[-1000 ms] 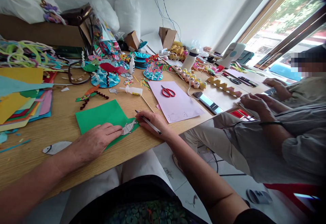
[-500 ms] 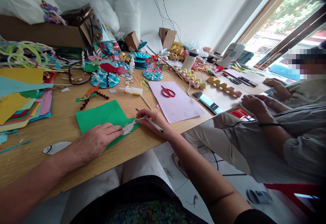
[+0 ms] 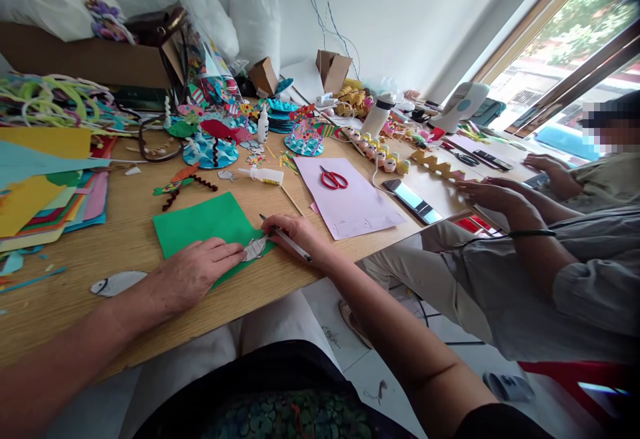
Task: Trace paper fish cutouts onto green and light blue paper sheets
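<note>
Near the front edge of the bench (image 3: 130, 199), a little paper fish (image 3: 255, 248) lies on the right corner of the green paper (image 3: 205, 226). My left grip (image 3: 193, 272) is flat and spread out and holds nothing. Its fingertips press the fish down onto the green sheet. My right grip (image 3: 295, 236) is closed round a pen (image 3: 285, 242). The pen's far end points over the green paper just past the fish. I cannot tell if it touches the paper.

I think the work is drawing round the fish. To do it well, I should press hard so the fish cannot slide. The pen should run tight along its edge. My own fingertips cover part of the fish, so they are what stands in the way.

A second fish (image 3: 117, 284) lies to the left, near the bench edge. A glue bottle (image 3: 263, 174) lies beyond the green paper. Red scissors (image 3: 333, 179) rest on a pale sheet (image 3: 360, 212) to the right, with a phone (image 3: 413, 201) past it. Coloured paper (image 3: 45, 199) is piled far left. Another person's hand (image 3: 493, 196) hovers at the right, well apart from my pen.
</note>
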{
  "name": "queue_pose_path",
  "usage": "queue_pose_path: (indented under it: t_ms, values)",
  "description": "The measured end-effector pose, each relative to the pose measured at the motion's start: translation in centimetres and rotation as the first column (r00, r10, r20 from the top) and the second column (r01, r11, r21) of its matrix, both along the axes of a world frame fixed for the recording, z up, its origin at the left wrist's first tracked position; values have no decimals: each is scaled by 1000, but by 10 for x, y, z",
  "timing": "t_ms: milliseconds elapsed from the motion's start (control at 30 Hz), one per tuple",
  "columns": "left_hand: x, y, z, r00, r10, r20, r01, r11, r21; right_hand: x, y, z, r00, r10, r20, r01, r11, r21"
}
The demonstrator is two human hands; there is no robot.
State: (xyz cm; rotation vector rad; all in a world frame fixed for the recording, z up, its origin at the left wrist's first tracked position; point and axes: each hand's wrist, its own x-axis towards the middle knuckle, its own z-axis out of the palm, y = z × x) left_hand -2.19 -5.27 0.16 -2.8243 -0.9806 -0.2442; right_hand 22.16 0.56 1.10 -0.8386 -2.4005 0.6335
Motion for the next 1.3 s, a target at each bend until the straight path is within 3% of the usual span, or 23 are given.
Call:
queue_pose_path:
  t_ms: [333, 1300]
  values:
    - [0, -3, 3, 995, 17, -93, -18, 1000, -8, -1, 0, -3, 1000, -25, -19, 25, 1000, -4]
    - [-2, -2, -1, 999, -1, -43, 2, 1000, 21, -2, 1, -5, 999, -53, -11, 53, 998, -42]
